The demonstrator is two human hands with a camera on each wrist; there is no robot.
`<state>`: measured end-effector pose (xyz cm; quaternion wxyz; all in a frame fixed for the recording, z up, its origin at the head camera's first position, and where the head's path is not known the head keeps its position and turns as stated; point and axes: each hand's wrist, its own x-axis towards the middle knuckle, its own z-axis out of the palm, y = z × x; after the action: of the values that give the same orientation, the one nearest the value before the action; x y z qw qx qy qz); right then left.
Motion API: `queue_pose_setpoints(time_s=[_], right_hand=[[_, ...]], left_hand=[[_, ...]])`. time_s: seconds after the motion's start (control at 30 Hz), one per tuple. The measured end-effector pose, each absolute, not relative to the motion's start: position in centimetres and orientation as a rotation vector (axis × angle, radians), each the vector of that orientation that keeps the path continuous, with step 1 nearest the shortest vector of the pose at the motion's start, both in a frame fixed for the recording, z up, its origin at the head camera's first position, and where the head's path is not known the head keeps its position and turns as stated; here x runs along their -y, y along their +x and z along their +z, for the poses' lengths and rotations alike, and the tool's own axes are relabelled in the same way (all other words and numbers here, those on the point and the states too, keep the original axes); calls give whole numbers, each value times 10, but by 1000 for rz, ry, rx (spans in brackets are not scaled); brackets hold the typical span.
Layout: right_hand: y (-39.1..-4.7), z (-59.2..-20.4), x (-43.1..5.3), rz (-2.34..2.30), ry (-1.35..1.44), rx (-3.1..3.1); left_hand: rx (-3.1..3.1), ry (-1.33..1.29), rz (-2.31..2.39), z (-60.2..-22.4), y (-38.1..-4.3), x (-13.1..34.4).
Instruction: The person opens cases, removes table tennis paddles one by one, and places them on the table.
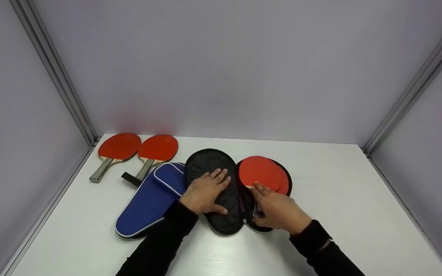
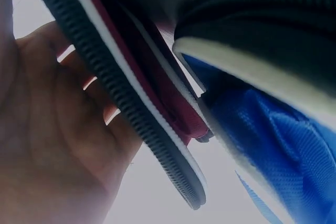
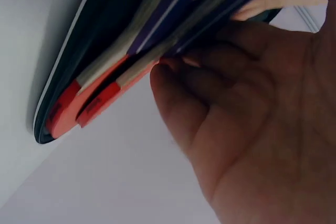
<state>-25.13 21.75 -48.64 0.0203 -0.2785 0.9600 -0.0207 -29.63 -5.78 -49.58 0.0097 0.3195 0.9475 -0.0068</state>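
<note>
A black padded paddle case (image 1: 211, 159) lies unfolded, its two halves spread side by side. My left hand (image 1: 205, 191) rests with fingers spread on the left half. In the left wrist view, the zipper edge (image 2: 126, 98) runs in front of this hand. Two red table tennis paddles (image 1: 261, 172) lie stacked in the right half, the upper one shifted a little left. My right hand (image 1: 282, 211) holds the upper paddle near its handle, fingertips at the lower edge of the red rubber. Both paddle edges (image 3: 100, 103) show in the right wrist view.
A blue case (image 1: 148, 203) with white piping lies left of the black one and touches it. Behind it are two more red paddles, one left paddle (image 1: 119, 147) and one right paddle (image 1: 159, 148), the latter's handle partly over a black strip (image 1: 131, 179). Pale walls (image 1: 221, 76) enclose the white table.
</note>
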Motion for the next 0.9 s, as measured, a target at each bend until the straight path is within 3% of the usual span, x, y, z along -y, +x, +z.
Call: queue_pose_setpoints(time_s=[0.3,0.67,0.9], right_hand=[[-253,-488,-218,80,-1021,-3094],[-262,-458,-236,-83,-1161,-3258],[-264,-443,-252,-291,-1048,-3428]], left_hand=[[-2939,990,-11,-497,-297,58],[-2953,1026,12,-497,-297,60],[-2957,1032,8,-498,-297,60]])
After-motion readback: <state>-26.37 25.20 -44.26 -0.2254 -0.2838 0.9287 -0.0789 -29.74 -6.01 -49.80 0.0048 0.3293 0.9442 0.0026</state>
